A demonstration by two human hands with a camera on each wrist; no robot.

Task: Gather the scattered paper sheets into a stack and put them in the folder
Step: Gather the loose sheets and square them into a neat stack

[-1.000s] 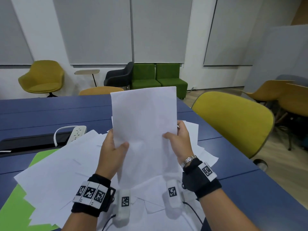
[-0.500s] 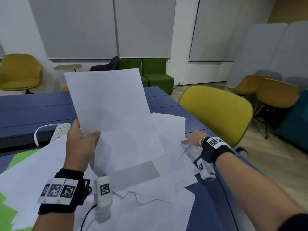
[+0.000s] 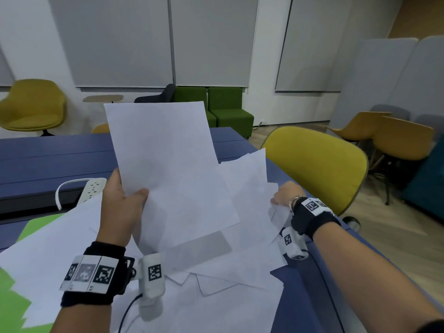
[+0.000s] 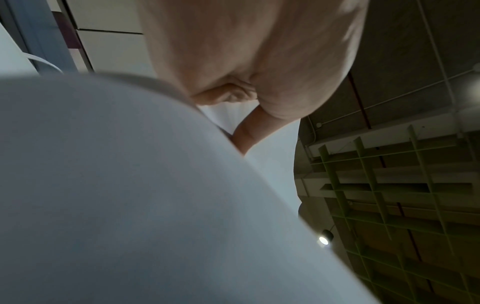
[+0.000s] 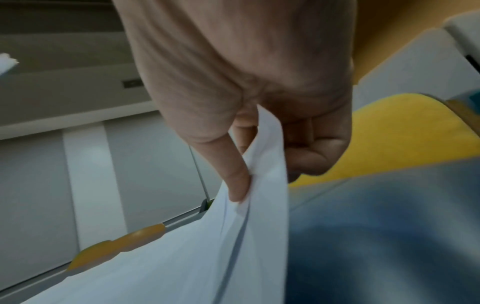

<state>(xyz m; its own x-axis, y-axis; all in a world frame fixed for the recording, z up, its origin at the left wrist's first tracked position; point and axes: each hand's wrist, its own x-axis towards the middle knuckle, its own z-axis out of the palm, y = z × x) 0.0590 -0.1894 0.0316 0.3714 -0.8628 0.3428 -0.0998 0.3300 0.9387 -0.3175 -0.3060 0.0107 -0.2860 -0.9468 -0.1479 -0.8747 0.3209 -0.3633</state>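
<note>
While the left hand (image 3: 122, 207) grips the stack (image 3: 168, 169), the right hand's (image 3: 284, 194) fingers (image 5: 237, 181), pinching a loose sheet (image 3: 249, 183) beside it, should lift gently and square its edges onto the stack.

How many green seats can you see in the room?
2, side by side in the background: the left green seat, partly behind the held sheet, and the right green seat. The sheet could hide more.

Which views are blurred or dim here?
Head: evenly lit, slightly soft, sheets readable. Left wrist: dim, near paper a blurred mass filling the frame. Right wrist: motion-smeared table, though fingers pinching paper stay clear.
</note>
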